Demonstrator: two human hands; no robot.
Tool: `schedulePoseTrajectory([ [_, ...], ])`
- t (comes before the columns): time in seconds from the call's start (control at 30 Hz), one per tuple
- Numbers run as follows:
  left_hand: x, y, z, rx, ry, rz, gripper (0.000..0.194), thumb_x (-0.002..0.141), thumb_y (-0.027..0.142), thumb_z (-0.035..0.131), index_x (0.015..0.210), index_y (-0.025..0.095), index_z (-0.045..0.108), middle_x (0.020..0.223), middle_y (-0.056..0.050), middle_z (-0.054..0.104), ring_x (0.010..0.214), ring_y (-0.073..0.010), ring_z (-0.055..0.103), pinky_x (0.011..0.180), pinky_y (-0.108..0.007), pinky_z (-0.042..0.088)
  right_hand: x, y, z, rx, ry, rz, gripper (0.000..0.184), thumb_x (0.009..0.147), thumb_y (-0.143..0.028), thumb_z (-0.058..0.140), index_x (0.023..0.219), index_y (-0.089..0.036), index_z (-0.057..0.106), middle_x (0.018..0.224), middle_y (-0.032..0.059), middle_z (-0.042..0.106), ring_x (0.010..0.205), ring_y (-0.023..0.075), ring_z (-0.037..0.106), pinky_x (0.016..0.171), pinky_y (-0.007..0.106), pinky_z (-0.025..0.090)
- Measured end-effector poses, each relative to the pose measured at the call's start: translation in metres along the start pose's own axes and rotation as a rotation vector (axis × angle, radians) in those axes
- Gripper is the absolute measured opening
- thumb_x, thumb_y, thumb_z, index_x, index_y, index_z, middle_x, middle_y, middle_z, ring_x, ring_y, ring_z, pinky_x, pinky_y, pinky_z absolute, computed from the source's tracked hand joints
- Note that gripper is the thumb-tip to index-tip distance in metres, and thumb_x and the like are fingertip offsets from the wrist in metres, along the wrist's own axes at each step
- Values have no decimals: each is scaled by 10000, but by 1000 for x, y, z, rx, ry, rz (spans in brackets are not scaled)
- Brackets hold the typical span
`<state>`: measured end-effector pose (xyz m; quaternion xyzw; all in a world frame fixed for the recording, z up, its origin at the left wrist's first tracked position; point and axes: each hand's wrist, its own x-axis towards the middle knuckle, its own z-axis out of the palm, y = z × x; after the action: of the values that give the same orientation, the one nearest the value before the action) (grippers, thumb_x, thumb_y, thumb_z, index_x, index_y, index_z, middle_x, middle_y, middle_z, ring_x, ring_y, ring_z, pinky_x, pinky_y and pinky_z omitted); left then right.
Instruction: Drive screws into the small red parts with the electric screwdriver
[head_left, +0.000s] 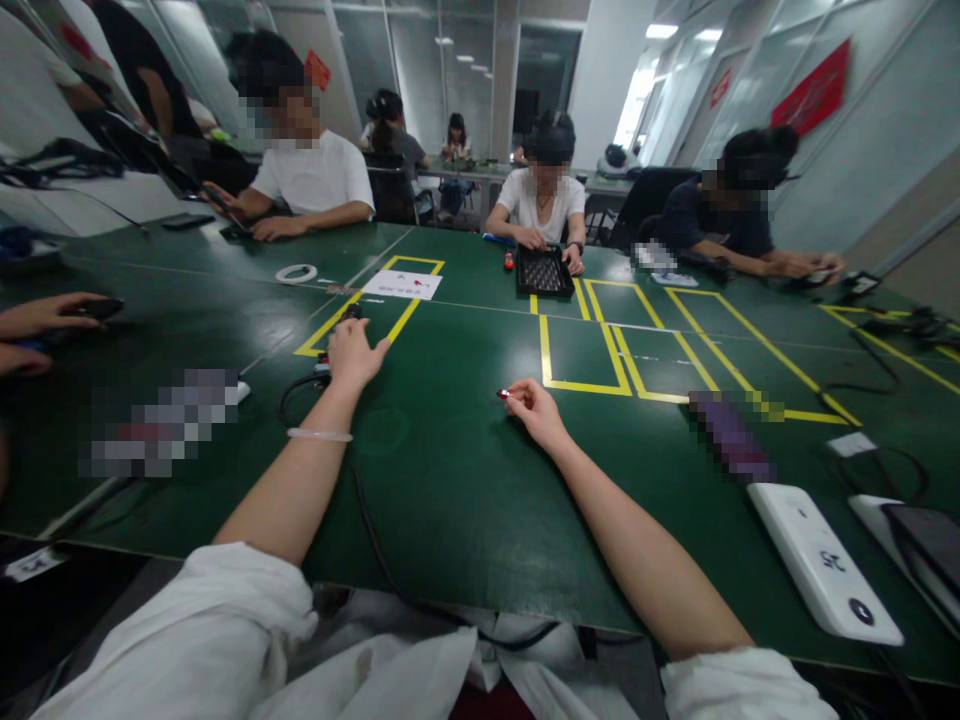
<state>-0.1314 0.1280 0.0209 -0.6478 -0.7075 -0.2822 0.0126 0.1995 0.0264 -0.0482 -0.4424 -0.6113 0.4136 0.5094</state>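
Note:
My right hand (536, 412) is raised a little over the green table (442, 480), thumb and fingertips pinched on a small red object (502, 394) with a light spot; its kind is too small to tell. My left hand (358, 352) reaches forward at the left yellow-taped rectangle, thumb spread away from the fingers. Right at those fingertips lies a small black item (350, 313), partly covered by them. Beside the left wrist, another small dark piece (322, 365) sits close to a black cable (289, 395). A printed white sheet (403, 284) lies just beyond the left hand.
Across the table a person handles a black compartment tray (545, 272), with a small red item (509, 261) beside it. A white tape ring (296, 273) lies far left. A white power bank (825, 565) is at right. Other people sit around; a co-worker's hand (52, 315) is at left.

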Motion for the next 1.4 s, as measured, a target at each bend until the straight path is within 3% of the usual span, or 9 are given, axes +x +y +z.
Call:
schedulePoseTrajectory([
  [0.1, 7, -40, -15, 179, -125, -166, 705, 774, 504, 612, 1313, 82, 446, 1386, -261, 408, 1257, -430, 404, 985, -543, 365, 0, 1, -1, -15, -3, -3, 256, 786, -389, 614, 956, -214, 538, 739, -14, 613, 636, 137, 568, 624, 270, 462],
  [0.2, 3, -68, -22, 240, -300, -230, 704, 775, 583, 567, 1282, 104, 474, 1316, -266, 478, 1169, -438, 491, 883, -540, 431, 0, 0, -2, -21, -20, -15, 250, 791, -392, 620, 951, -211, 558, 746, -16, 609, 636, 132, 557, 619, 263, 454],
  [0.3, -1, -78, -24, 254, -315, -167, 663, 798, 585, 527, 1283, 135, 484, 1316, -252, 483, 1149, -426, 516, 835, -523, 461, -1, -4, -1, -69, -17, -40, 235, 798, -387, 620, 944, -207, 582, 762, -12, 599, 643, 131, 539, 622, 261, 444],
  [0.4, -3, -73, -25, 280, -294, -103, 639, 773, 558, 567, 1252, 137, 521, 1303, -246, 487, 1132, -422, 531, 814, -502, 477, -1, -6, -2, -145, 17, -66, 215, 797, -370, 620, 936, -206, 601, 818, 4, 614, 667, 136, 531, 640, 269, 439],
  [0.63, -24, -27, -19, 320, -301, -34, 626, 732, 616, 587, 1152, 152, 585, 1154, -196, 559, 991, -373, 596, 773, -438, 489, 0, -4, -2, -208, 32, -45, 211, 786, -340, 625, 937, -194, 616, 840, 19, 635, 688, 144, 549, 652, 278, 440],
  [0.9, -69, 56, 3, 237, -326, 243, 587, 756, 561, 607, 1191, 169, 558, 1134, -153, 547, 973, -315, 593, 771, -366, 475, 0, -3, 0, -171, 13, -38, 234, 764, -357, 650, 923, -191, 605, 792, 7, 620, 636, 130, 527, 617, 263, 432],
  [1.17, -111, 137, 22, 167, -438, 489, 529, 799, 511, 579, 1223, 200, 514, 1157, -111, 534, 994, -259, 582, 785, -329, 470, -1, -8, 0, -174, 1, -52, 232, 748, -358, 648, 879, -177, 582, 706, -19, 565, 585, 109, 479, 574, 239, 403],
  [1.27, -123, 153, 29, 149, -425, 556, 554, 803, 432, 592, 1289, 194, 470, 1177, -118, 533, 1016, -261, 569, 814, -343, 464, -4, -10, -3, -152, 22, -57, 223, 738, -353, 650, 845, -182, 554, 682, -29, 543, 583, 110, 476, 570, 239, 404],
  [1.4, -127, 154, 36, 102, -399, 627, 588, 830, 393, 559, 1361, 184, 419, 1237, -115, 524, 1046, -259, 553, 825, -347, 465, -8, -12, -7, -171, 10, -80, 195, 739, -326, 649, 820, -180, 547, 671, -33, 526, 577, 109, 464, 573, 242, 401],
])
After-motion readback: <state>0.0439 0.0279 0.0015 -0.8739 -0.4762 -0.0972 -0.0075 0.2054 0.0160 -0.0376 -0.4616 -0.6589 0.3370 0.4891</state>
